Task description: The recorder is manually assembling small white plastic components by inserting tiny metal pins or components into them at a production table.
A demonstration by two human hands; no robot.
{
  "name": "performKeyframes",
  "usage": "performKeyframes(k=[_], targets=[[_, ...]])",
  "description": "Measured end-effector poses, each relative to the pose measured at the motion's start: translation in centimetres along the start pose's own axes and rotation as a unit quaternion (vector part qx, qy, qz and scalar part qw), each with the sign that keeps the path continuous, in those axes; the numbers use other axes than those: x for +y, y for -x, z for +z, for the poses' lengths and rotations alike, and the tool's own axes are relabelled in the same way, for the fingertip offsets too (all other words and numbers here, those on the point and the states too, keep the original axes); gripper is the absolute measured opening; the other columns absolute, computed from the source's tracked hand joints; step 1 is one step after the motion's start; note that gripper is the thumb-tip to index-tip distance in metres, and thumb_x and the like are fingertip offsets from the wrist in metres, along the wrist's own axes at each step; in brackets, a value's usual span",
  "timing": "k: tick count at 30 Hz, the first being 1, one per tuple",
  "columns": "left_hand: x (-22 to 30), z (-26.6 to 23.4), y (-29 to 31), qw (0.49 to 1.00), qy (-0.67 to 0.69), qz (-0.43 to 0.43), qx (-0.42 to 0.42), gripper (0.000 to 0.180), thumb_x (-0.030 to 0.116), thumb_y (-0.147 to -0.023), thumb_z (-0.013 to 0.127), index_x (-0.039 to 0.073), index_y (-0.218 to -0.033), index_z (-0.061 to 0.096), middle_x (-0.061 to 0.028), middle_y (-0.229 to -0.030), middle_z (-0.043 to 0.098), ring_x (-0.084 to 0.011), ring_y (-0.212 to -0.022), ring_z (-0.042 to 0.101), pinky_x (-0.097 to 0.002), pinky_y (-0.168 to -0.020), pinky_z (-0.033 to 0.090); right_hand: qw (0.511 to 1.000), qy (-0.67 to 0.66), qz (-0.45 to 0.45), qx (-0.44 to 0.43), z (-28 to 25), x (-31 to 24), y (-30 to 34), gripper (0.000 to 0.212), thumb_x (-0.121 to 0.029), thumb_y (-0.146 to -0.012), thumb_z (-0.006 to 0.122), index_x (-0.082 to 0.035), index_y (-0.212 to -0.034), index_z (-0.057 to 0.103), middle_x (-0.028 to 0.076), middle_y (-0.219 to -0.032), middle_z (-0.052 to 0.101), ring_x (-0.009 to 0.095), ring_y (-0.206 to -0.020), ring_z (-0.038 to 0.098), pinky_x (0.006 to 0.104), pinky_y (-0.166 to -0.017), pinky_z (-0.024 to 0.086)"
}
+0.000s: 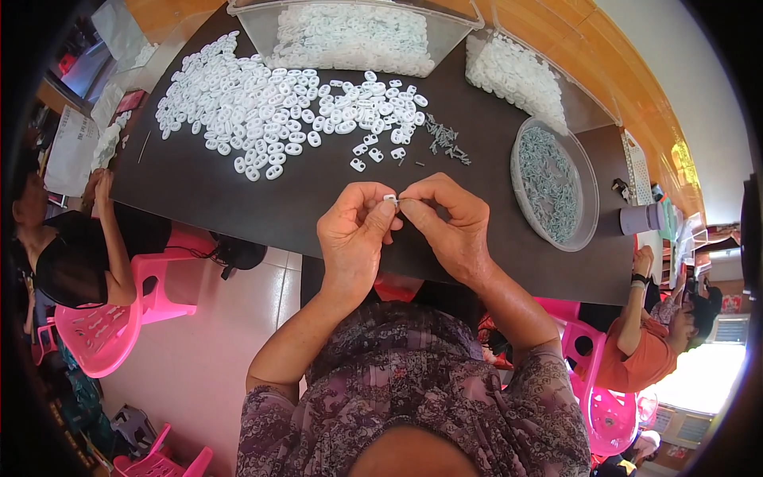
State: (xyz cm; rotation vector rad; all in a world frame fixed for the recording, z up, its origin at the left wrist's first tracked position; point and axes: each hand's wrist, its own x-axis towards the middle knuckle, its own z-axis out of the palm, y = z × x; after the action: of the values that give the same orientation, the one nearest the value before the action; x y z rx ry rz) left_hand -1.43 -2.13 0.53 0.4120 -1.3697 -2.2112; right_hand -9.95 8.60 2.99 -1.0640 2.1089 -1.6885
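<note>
Over the near part of the dark table, my left hand (pixel 356 230) pinches a small white oval plastic piece (pixel 389 197) between thumb and fingertips. My right hand (pixel 451 226) is closed at the piece's right side, its thumb and forefinger on a thin screw (pixel 398 201) that touches the piece; most of it is hidden. Beyond my hands lie a few loose white pieces (pixel 358 164) and a small heap of grey screws (pixel 447 141). A larger pile of white two-holed oval pieces (pixel 246 103) spreads to the left.
A round clear tub (pixel 588 203) of screws stands at the right, near a grey-lilac cup (pixel 640 219). Clear bins (pixel 453 36) of white parts line the far side. Other people sit on pink chairs (pixel 95 326) to the left and right. A thin rod (pixel 145 147) lies far left.
</note>
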Motion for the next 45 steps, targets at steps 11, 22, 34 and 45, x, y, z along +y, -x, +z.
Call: performKeyframes(k=[11, 22, 34, 45], targets=[[-0.6, -0.3, 0.2, 1.0, 0.013, 0.007, 0.005, 0.008, 0.003, -0.089, 0.056, -0.003, -0.095, 0.058, -0.0045, -0.079, 0.059, -0.0088, -0.066, 0.056, -0.0205, -0.055, 0.045, 0.995, 0.062, -0.075, -0.012, 0.3, 0.7, -0.4, 0.005, 0.002, -0.081, 0.061, 0.0, -0.084, 0.062, 0.004, -0.078, 0.057, 0.009, -0.07, 0.051, 0.0229, -0.062, 0.041], [-0.3, -0.6, 0.3, 1.0, -0.015, 0.001, 0.018, 0.01, 0.001, -0.089, 0.056, -0.006, -0.096, 0.059, -0.0063, -0.081, 0.061, -0.0101, -0.068, 0.058, -0.0217, -0.055, 0.047, 0.992, 0.096, -0.08, -0.025, 0.5, 0.6, -0.6, 0.005, 0.003, -0.08, 0.061, -0.001, -0.083, 0.062, 0.004, -0.076, 0.058, 0.009, -0.068, 0.052, 0.0236, -0.059, 0.042], [-0.8, -0.6, -0.1, 0.998, -0.033, 0.028, 0.036, 0.007, -0.002, -0.089, 0.054, -0.002, -0.094, 0.059, -0.0019, -0.077, 0.058, -0.0047, -0.064, 0.053, -0.018, -0.052, 0.043, 0.972, 0.142, -0.184, -0.023, 0.7, 1.7, -1.4, 0.004, 0.001, -0.079, 0.063, 0.0, -0.082, 0.061, 0.007, -0.074, 0.06, 0.018, -0.066, 0.054, 0.0295, -0.059, 0.043], [-1.1, -1.4, -0.4, 0.999, 0.029, 0.023, 0.022, 0.012, 0.004, -0.088, 0.058, -0.004, -0.097, 0.058, -0.008, -0.083, 0.062, -0.0111, -0.065, 0.058, -0.0223, -0.057, 0.047, 0.911, 0.345, -0.227, -0.01, -2.5, 3.9, -8.2, 0.017, -0.002, -0.073, 0.065, -0.008, -0.088, 0.068, 0.009, -0.074, 0.057, 0.027, -0.073, 0.053, 0.0364, -0.066, 0.044]])
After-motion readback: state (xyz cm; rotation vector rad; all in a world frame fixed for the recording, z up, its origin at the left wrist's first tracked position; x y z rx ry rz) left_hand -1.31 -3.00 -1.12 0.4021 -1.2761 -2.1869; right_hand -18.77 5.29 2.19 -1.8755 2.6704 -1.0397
